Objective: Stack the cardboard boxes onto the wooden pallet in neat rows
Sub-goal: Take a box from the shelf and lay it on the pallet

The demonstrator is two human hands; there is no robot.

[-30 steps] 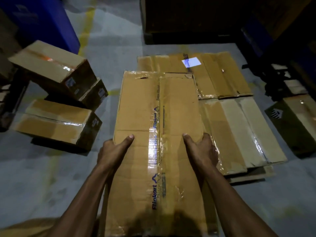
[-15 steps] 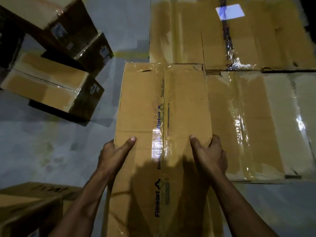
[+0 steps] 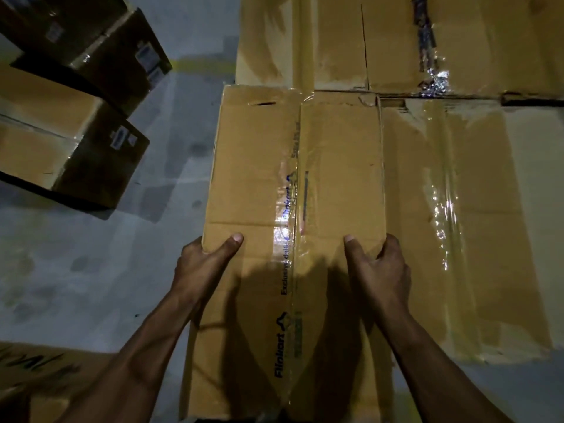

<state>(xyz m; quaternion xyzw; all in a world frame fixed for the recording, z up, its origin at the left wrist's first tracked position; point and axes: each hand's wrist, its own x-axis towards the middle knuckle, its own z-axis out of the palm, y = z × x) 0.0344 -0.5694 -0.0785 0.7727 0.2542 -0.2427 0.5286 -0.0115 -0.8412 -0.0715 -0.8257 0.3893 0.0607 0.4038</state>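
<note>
**Head view: long box gripped at both side edges**

Head camera, leftmost: two side boxes on the grey floor, open floor between them and me. A marked box sits low left. My left hand clamps the long box at its left edge, thumb on top. My right hand grips its right edge, which touches the taped box. Its far edge meets the far box.
</note>
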